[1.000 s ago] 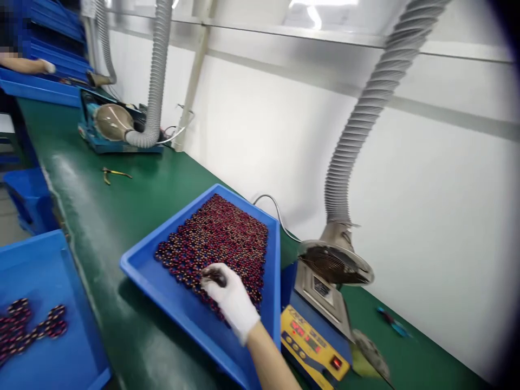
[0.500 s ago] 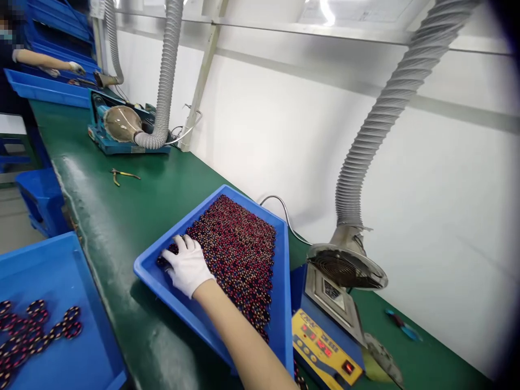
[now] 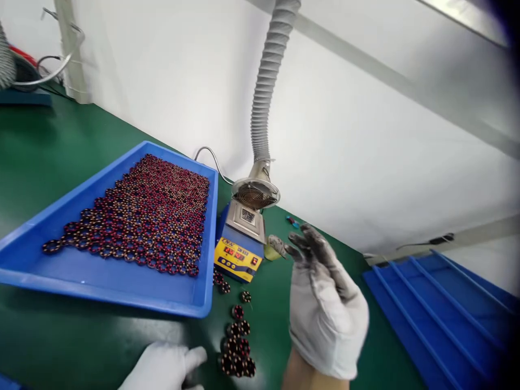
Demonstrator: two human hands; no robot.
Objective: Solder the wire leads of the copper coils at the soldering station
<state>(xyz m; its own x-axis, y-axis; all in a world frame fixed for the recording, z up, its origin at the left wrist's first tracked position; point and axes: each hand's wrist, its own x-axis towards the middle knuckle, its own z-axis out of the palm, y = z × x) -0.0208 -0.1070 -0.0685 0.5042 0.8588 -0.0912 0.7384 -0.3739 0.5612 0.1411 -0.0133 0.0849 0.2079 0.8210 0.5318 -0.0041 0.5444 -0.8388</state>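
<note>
My left hand [image 3: 162, 368], in a white glove, is at the bottom edge, in front of the blue tray [image 3: 199, 311]. Its visible fingers are apart with nothing seen between them; part of it is cut off. My right hand [image 3: 327, 303] is raised over the green table, its glove blackened at the fingers. Those fingers are bent and spread, and no object shows in them. Many dark ring-shaped coils [image 3: 150, 216] with red and tan marks lie in rows in the tray. Between my hands sits a loose cluster of similar coils [image 3: 238, 352].
A blue and yellow heated unit [image 3: 238, 257] with a red display stands right of the tray, under a grey duct hose [image 3: 264, 97] with a round hood. Stacked blue trays [image 3: 439, 314] are at the right. A small red and blue tool [image 3: 292, 221] lies near the wall.
The view has turned right. My left hand has left the coils at the tray's left end and is now in front of the tray. My right hand has come into view.
</note>
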